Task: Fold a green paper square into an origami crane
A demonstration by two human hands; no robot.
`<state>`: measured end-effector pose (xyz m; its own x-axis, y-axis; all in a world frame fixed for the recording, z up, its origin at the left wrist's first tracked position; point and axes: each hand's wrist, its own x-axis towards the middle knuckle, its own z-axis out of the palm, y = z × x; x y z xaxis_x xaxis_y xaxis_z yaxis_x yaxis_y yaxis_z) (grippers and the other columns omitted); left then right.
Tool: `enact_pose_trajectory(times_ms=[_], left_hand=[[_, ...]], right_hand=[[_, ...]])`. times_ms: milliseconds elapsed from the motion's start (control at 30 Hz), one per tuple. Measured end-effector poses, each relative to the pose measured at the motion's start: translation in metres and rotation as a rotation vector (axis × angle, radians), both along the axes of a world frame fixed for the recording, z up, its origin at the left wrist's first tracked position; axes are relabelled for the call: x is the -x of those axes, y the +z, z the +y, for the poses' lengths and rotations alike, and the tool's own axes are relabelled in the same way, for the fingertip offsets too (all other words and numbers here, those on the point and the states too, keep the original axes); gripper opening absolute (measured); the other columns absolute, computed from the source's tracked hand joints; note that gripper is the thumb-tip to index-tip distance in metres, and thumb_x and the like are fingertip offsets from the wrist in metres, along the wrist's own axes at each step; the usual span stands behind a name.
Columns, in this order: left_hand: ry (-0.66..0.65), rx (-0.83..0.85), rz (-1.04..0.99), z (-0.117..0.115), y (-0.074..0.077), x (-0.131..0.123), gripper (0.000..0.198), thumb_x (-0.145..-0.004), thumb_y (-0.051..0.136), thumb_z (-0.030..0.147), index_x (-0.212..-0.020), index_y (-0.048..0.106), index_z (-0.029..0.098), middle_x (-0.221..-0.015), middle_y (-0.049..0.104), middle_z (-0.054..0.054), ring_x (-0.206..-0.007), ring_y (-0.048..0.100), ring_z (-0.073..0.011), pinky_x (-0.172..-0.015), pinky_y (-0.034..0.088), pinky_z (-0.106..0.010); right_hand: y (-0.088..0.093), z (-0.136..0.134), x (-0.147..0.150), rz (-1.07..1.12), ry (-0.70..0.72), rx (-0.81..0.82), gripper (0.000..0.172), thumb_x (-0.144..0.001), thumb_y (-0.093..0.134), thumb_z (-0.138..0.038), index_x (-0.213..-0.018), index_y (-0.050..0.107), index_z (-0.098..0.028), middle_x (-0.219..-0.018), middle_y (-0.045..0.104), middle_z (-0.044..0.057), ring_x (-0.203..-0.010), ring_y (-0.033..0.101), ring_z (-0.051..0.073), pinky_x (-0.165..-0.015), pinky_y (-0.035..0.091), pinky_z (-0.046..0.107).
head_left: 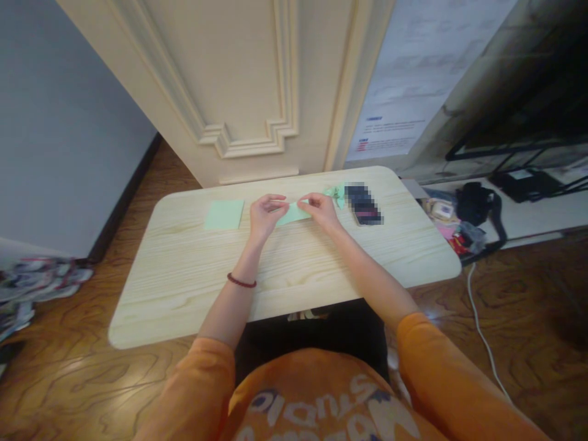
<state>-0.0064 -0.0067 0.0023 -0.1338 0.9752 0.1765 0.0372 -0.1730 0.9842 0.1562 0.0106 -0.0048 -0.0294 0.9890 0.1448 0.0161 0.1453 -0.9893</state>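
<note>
On a rounded pale-wood bench, the left hand and right hand pinch a folded mint-green paper strip, its middle hidden by fingers. A flat square green paper sheet lies left; a pixelated, hard-to-make-out phone lies right.

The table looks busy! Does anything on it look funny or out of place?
Yes, what seems to be a phone looks odd. It lies slanted near the far edge of the table, and blocky, blurry squares cover it, so you can't see it properly. It sits right beside the green folded paper.
</note>
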Motion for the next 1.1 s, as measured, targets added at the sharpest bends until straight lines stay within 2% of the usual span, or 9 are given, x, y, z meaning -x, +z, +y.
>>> enact_pose_trajectory(times_ms=[200,333,500,600,700,800,933,1000,1100], left_hand=[[0.006,0.024,0.006,-0.001,0.002,-0.003,0.016,-0.056,0.079,0.023,-0.068,0.071,0.016,-0.064,0.070,-0.004,-0.060,0.064,-0.0139,-0.064,0.051,-0.026],[0.012,0.027,0.002,0.002,0.003,0.005,0.018,-0.054,0.078,0.019,-0.072,0.072,0.017,-0.063,0.070,-0.003,-0.060,0.065,-0.0146,-0.066,0.053,-0.027],[0.050,0.015,0.047,0.009,-0.003,0.021,0.024,-0.053,0.074,0.014,-0.077,0.072,0.017,-0.064,0.071,-0.004,-0.060,0.066,-0.0156,-0.065,0.052,-0.026],[0.146,-0.004,0.092,0.013,-0.006,0.031,0.028,-0.051,0.074,0.012,-0.078,0.072,0.018,-0.065,0.070,-0.002,-0.061,0.065,-0.0150,-0.065,0.052,-0.026],[0.214,0.004,0.039,0.015,-0.007,0.032,0.027,-0.054,0.075,0.015,-0.081,0.072,0.017,-0.065,0.069,-0.002,-0.062,0.065,-0.0145,-0.068,0.052,-0.026],[0.102,0.071,-0.085,0.012,-0.006,0.020,0.035,-0.059,0.079,0.030,-0.090,0.070,0.016,-0.073,0.071,-0.005,-0.069,0.067,-0.0158,-0.068,0.054,-0.028],[-0.055,0.162,-0.239,0.007,-0.008,0.000,0.053,-0.046,0.089,0.035,-0.090,0.066,0.015,-0.081,0.074,-0.006,-0.072,0.068,-0.0158,-0.070,0.056,-0.029],[-0.052,0.196,-0.298,0.006,-0.011,-0.006,0.058,-0.040,0.092,0.034,-0.089,0.066,0.015,-0.078,0.073,-0.005,-0.070,0.067,-0.0151,-0.071,0.056,-0.029],[-0.034,0.209,-0.382,0.005,-0.012,-0.009,0.059,-0.040,0.092,0.033,-0.089,0.065,0.016,-0.078,0.073,-0.003,-0.073,0.069,-0.0157,-0.076,0.056,-0.030]], right_hand=[[0.002,0.000,-0.001,-0.074,0.079,-0.066,0.021,-0.062,0.069,-0.039,-0.067,0.069,-0.018,-0.053,0.043,-0.006,-0.057,0.036,0.011,-0.058,0.026,0.027],[0.002,0.004,-0.006,-0.049,0.007,-0.032,0.019,-0.060,0.070,-0.038,-0.065,0.067,-0.019,-0.052,0.041,-0.006,-0.058,0.036,0.011,-0.059,0.026,0.027],[0.001,0.010,-0.012,-0.021,-0.058,0.008,0.017,-0.058,0.070,-0.035,-0.063,0.065,-0.020,-0.052,0.038,-0.007,-0.058,0.034,0.011,-0.059,0.026,0.027],[0.000,0.012,-0.015,-0.003,-0.117,0.016,0.016,-0.058,0.069,-0.034,-0.063,0.064,-0.021,-0.053,0.041,-0.006,-0.060,0.037,0.012,-0.060,0.029,0.027],[-0.002,0.013,-0.017,0.065,-0.143,0.054,0.019,-0.057,0.069,-0.037,-0.066,0.064,-0.020,-0.057,0.048,-0.005,-0.062,0.042,0.012,-0.060,0.031,0.027],[-0.005,0.013,-0.013,0.199,-0.131,0.158,0.026,-0.055,0.072,-0.039,-0.070,0.064,-0.020,-0.061,0.054,-0.004,-0.063,0.046,0.012,-0.057,0.032,0.025],[-0.008,0.011,-0.008,0.318,-0.101,0.240,0.031,-0.051,0.076,-0.039,-0.073,0.064,-0.019,-0.066,0.058,-0.003,-0.065,0.052,0.012,-0.056,0.036,0.023],[-0.007,0.009,-0.008,0.334,-0.075,0.250,0.031,-0.050,0.077,-0.037,-0.072,0.064,-0.019,-0.068,0.061,-0.003,-0.069,0.056,0.013,-0.060,0.042,0.024],[-0.006,0.007,-0.008,0.336,-0.053,0.254,0.030,-0.050,0.077,-0.036,-0.071,0.063,-0.019,-0.071,0.062,-0.002,-0.073,0.058,0.014,-0.065,0.046,0.025]])
